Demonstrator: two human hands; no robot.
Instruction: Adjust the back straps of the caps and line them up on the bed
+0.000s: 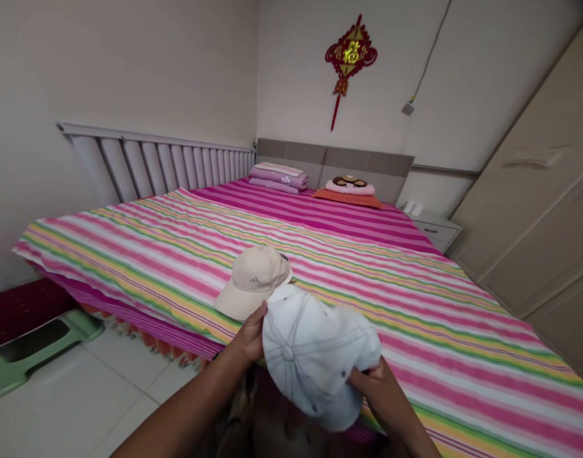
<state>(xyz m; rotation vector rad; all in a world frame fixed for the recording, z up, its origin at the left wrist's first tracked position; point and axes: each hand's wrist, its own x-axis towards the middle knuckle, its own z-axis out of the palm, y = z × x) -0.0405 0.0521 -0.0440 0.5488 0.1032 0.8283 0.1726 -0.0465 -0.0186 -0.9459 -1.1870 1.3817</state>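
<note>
white cotton cap (315, 350), seamed dome, grasped by fingers of left hand (247, 334) and right hand (373, 386); beige cap (252, 283) lies on striped sheet (444, 312).

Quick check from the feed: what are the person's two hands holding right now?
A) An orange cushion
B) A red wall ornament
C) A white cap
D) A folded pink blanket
C. The left hand and right hand both grip the white cap, held over the striped bedspread.
</note>
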